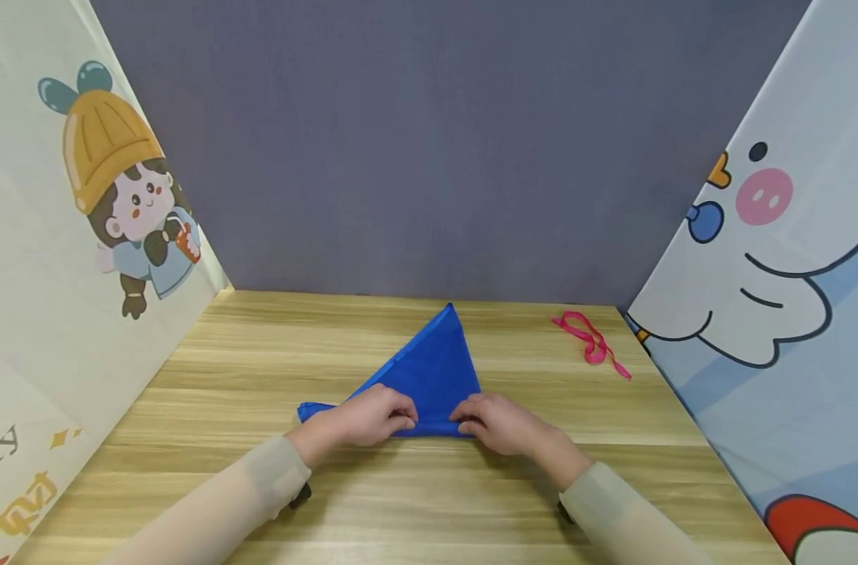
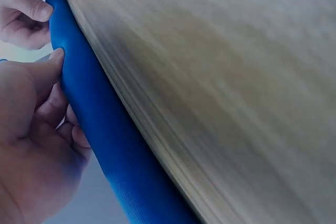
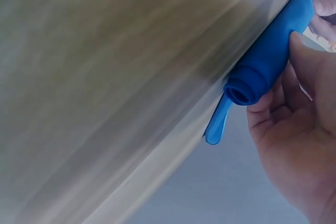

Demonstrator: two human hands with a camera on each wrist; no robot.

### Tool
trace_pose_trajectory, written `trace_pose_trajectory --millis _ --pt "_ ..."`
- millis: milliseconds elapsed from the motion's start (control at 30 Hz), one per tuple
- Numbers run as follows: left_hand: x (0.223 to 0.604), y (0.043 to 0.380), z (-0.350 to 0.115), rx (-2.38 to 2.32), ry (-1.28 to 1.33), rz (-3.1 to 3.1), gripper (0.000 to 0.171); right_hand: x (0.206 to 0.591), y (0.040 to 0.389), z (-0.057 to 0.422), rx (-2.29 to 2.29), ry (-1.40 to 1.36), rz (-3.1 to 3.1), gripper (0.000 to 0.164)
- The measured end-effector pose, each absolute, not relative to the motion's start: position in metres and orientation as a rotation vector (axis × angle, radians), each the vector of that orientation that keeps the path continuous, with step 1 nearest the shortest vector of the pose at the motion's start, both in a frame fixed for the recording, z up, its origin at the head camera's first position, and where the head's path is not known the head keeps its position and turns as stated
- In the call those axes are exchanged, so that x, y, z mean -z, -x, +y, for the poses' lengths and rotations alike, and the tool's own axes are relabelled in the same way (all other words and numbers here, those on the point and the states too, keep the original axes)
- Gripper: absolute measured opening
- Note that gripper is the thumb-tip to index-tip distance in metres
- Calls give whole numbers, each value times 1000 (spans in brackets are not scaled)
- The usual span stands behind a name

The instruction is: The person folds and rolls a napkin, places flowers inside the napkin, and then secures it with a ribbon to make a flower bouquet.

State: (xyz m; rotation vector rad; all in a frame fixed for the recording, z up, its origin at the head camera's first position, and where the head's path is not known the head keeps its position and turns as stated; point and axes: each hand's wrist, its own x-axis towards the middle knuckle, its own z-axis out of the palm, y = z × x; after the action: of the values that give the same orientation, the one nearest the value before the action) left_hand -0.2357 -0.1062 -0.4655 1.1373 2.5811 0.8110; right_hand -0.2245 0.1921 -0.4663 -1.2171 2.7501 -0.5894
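Note:
A blue cloth (image 1: pixel 432 365) lies on the table, its near edge rolled into a tube and its far part a flat triangle pointing away. My left hand (image 1: pixel 372 416) pinches the roll left of its middle, thumb on the near side. Close to the roll's right end, my right hand (image 1: pixel 506 424) holds it between thumb and curled fingers. In the right wrist view the rolled cloth (image 3: pixel 268 56) shows a spiral open end, with a loose blue flap beneath. The left wrist view has the rolled cloth (image 2: pixel 100 114) running along the tabletop, thumbs against it.
A crumpled pink ribbon (image 1: pixel 594 345) lies at the back right of the wooden table (image 1: pixel 259 345). A grey panel (image 1: pixel 429 149) stands behind. Printed cartoon panels rise along the left and right sides.

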Motion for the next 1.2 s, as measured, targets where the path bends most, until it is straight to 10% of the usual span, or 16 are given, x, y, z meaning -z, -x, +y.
trace_pose_trajectory --millis 1200 --pt "470 242 -103 -683 -1346 2603 19 468 233 185 627 1176 2775 16"
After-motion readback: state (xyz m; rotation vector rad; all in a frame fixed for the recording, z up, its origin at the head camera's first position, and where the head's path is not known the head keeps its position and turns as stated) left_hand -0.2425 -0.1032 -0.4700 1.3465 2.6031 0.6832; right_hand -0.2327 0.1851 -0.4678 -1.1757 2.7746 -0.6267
